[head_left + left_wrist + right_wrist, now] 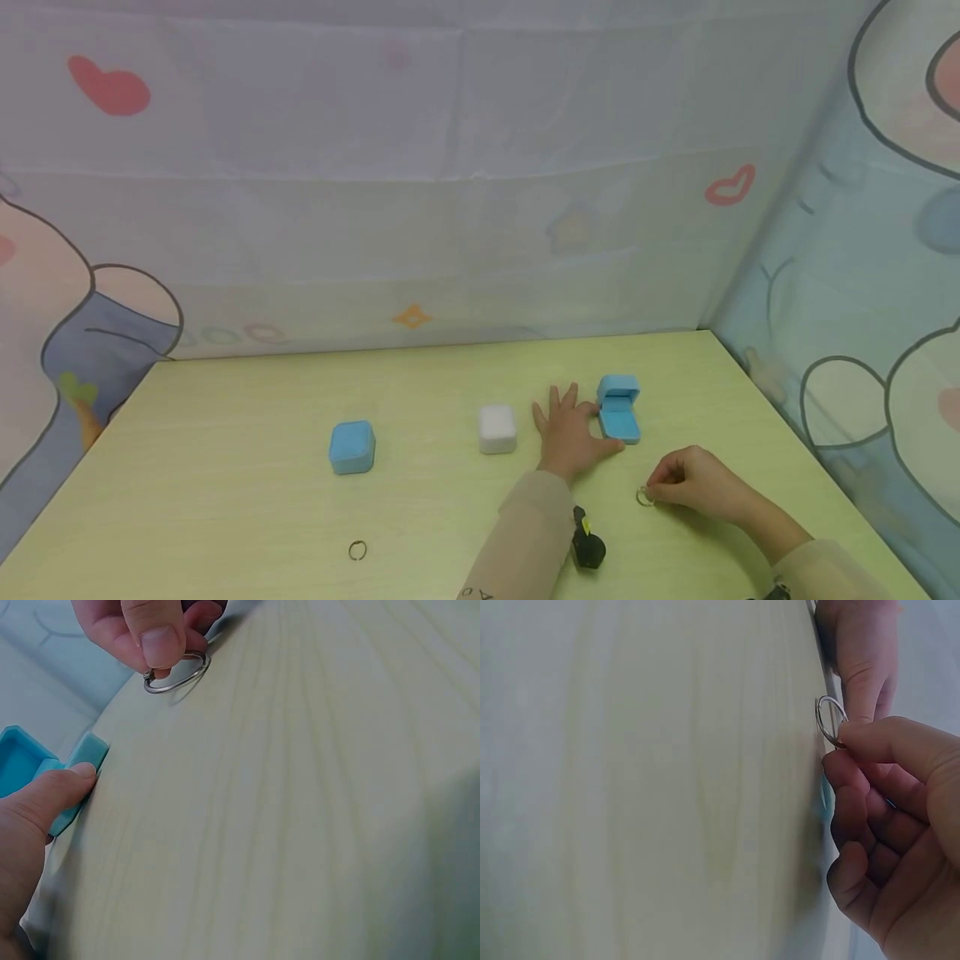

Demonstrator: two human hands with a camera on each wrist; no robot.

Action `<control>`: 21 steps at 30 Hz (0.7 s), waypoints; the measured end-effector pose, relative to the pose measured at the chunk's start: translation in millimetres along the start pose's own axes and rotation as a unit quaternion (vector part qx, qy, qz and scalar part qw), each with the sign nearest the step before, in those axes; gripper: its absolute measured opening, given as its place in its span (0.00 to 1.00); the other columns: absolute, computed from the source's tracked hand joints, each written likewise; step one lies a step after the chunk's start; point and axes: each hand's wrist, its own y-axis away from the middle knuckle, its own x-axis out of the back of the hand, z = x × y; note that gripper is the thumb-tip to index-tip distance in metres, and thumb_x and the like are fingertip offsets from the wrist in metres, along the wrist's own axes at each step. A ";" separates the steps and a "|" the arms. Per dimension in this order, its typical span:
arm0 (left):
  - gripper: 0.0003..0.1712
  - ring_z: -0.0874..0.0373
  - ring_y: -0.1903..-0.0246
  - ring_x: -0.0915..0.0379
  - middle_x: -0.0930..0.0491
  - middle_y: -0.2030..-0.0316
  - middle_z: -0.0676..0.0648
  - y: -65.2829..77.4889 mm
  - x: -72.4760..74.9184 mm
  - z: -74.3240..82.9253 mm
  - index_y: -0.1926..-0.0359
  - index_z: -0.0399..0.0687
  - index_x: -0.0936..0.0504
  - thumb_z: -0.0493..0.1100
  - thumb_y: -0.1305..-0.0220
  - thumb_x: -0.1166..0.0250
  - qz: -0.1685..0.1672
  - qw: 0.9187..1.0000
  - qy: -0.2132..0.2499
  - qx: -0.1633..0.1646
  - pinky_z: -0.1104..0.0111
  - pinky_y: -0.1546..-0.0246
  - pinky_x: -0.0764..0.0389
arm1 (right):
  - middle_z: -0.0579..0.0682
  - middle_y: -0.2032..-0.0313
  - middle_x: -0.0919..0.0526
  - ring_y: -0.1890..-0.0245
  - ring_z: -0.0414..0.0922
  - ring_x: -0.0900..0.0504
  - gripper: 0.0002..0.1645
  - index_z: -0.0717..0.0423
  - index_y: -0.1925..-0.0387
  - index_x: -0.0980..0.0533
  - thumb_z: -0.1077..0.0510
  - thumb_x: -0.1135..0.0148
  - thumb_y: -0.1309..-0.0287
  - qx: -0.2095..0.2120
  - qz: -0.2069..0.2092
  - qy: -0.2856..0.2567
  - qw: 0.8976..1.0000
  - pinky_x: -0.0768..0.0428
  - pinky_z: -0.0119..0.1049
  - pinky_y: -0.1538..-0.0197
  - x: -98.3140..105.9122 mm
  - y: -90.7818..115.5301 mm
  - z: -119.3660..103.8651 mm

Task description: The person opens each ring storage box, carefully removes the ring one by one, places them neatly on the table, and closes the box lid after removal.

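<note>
My right hand (697, 483) pinches a silver ring (829, 720) between thumb and fingertips, close over the table, with the ring's band sticking out from the tips. Up and to the left of it stands a light blue ring box (619, 423), its lid raised and its inside bare. My left hand (572, 433) holds this box from its left side, the thumb (64, 791) on the front edge and the index finger by the hinge. Its other fingers spread away over the table.
Left of my left hand sits a closed white ring box (497, 430). A closed blue ring box (352, 447) stands farther left, and another ring (357, 550) lies nearer the front. A black wrist device (588, 540) shows beside my left sleeve. Printed cloth (450, 250) hangs behind the table.
</note>
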 end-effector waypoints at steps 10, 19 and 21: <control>0.33 0.42 0.28 0.56 0.40 0.30 0.47 -0.8 -1.9 -1.6 0.49 0.56 0.19 0.64 0.55 0.29 0.000 1.000 0.001 -0.001 0.39 0.33 0.56 | 0.42 0.79 0.20 0.79 0.30 0.30 0.08 0.55 0.75 0.19 0.54 0.33 0.47 -0.019 -0.003 0.024 1.000 0.29 0.26 0.75 0.3 0.8 -0.6; 0.33 0.42 0.28 0.56 0.40 0.30 0.47 -0.7 -1.8 -2.1 0.48 0.55 0.20 0.64 0.54 0.29 -0.001 1.000 0.001 -0.003 0.39 0.33 0.56 | 0.41 0.80 0.21 0.79 0.30 0.30 0.08 0.55 0.76 0.20 0.55 0.33 0.48 -0.022 -0.003 0.038 0.999 0.30 0.26 0.75 -0.7 1.5 -2.8; 0.33 0.42 0.28 0.55 0.40 0.30 0.47 -0.6 -1.3 -2.0 0.48 0.55 0.20 0.64 0.54 0.29 -0.001 1.000 0.000 -0.004 0.39 0.33 0.56 | 0.41 0.80 0.21 0.79 0.30 0.30 0.08 0.54 0.76 0.20 0.54 0.33 0.48 -0.023 -0.003 0.040 0.999 0.30 0.26 0.75 -0.6 1.3 -2.7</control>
